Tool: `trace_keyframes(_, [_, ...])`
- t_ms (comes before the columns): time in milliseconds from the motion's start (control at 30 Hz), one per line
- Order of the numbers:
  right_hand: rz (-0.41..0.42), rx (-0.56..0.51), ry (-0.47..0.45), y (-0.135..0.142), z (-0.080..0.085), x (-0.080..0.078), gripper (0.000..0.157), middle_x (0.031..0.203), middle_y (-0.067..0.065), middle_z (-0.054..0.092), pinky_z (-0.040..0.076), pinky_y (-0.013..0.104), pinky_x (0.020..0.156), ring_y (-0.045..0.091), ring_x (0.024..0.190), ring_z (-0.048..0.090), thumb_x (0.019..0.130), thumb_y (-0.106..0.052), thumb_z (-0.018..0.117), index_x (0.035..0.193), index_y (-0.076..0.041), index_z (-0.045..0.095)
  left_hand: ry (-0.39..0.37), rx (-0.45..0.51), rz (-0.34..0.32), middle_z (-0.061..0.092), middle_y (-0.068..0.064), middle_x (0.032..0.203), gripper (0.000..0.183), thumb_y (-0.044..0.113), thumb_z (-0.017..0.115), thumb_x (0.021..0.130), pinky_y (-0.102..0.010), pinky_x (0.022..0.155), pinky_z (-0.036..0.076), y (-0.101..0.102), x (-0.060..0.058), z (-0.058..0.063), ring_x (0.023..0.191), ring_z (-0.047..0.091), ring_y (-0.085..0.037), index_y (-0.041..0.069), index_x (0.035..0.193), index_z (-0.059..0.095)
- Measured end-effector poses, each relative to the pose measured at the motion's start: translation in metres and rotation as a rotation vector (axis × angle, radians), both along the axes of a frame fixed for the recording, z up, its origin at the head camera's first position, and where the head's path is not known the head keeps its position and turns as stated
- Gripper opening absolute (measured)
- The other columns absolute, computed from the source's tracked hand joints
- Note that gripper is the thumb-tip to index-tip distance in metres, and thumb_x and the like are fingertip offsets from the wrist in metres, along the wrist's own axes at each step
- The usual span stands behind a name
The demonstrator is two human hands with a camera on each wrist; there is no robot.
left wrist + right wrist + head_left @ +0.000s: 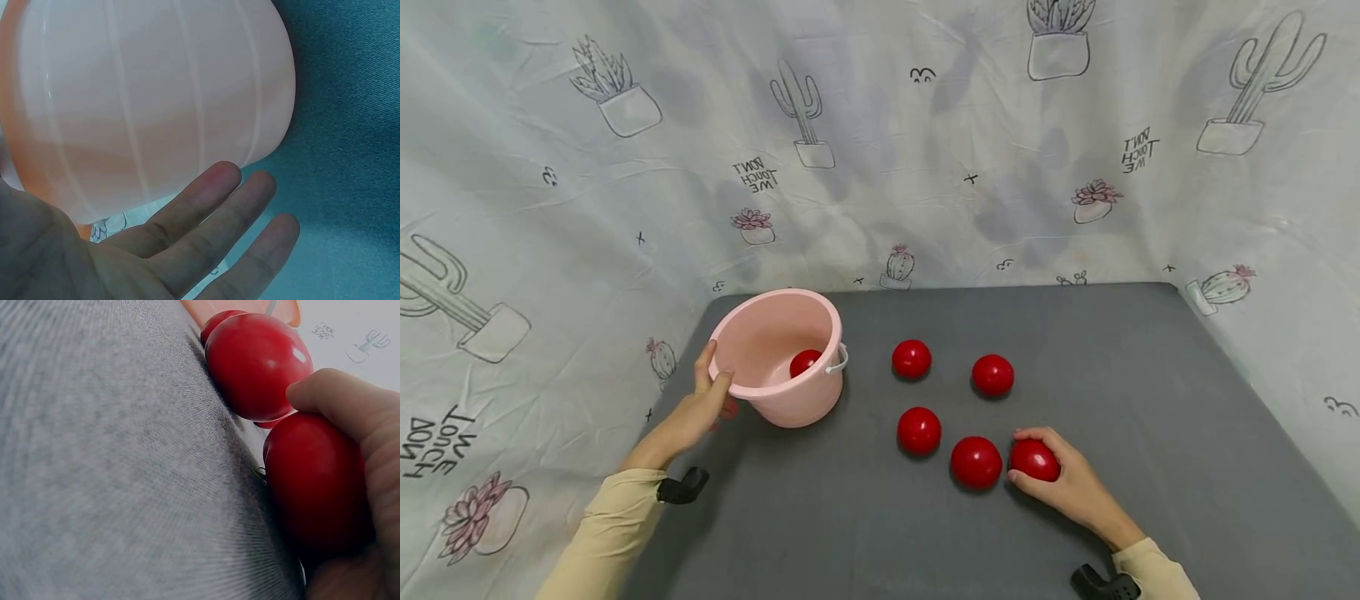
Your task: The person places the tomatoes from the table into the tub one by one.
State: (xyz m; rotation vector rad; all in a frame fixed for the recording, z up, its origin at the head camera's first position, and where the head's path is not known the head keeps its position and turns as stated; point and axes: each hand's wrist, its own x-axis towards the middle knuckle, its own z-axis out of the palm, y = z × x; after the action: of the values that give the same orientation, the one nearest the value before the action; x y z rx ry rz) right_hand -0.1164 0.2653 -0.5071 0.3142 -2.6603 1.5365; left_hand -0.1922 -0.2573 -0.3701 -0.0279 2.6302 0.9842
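Observation:
A pink bucket stands at the left of the grey table with one red tomato inside. At its near-left rim, my left hand holds the bucket by the edge. Three fingers of that hand spread loosely beside the ribbed outer wall in the left wrist view; the rest of its grip is hidden. My right hand grips a tomato between thumb and fingers, low at the table surface. A bit of green stem shows on it in the right wrist view. Just left of it sits another tomato.
Three more tomatoes lie between bucket and right hand: one nearer, one farther back, one to the right. The bucket's white handle hangs at its right side. A printed curtain borders the table's back and sides.

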Motion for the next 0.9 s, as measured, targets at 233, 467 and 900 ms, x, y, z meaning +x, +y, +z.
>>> trace_keyframes(233, [0.005, -0.007, 0.020, -0.002, 0.000, -0.005, 0.045, 0.124, 0.005, 0.065, 0.056, 0.025, 0.074, -0.003, 0.103, 0.056, 0.083, -0.017, 0.084, 0.123, -0.015, 0.063, 0.012, 0.009, -0.007, 0.067, -0.022, 0.112, 0.071, 0.056, 0.016, 0.107, -0.037, 0.079, 0.052, -0.002, -0.002, 0.002, 0.111, 0.066, -0.036, 0.034, 0.154, -0.033])
trace_keyframes(467, [-0.019, -0.004, 0.071, 0.001, 0.004, -0.010, 0.046, 0.122, 0.004, 0.065, 0.056, 0.024, 0.074, -0.005, 0.102, 0.056, 0.082, -0.015, 0.085, 0.122, -0.015, 0.063, 0.022, 0.003, -0.006, 0.068, -0.021, 0.114, 0.071, 0.058, 0.016, 0.107, -0.032, 0.077, 0.051, 0.002, -0.014, 0.003, 0.114, 0.066, -0.036, 0.036, 0.153, -0.033])
trace_keyframes(900, [-0.037, -0.023, 0.014, -0.004, 0.001, -0.001, 0.044, 0.122, 0.004, 0.065, 0.056, 0.025, 0.071, -0.002, 0.101, 0.056, 0.083, -0.018, 0.084, 0.122, -0.018, 0.063, 0.009, -0.016, 0.004, 0.068, -0.018, 0.116, 0.071, 0.056, 0.015, 0.107, -0.035, 0.083, 0.052, 0.000, -0.008, -0.003, 0.114, 0.066, -0.030, 0.033, 0.154, -0.034])
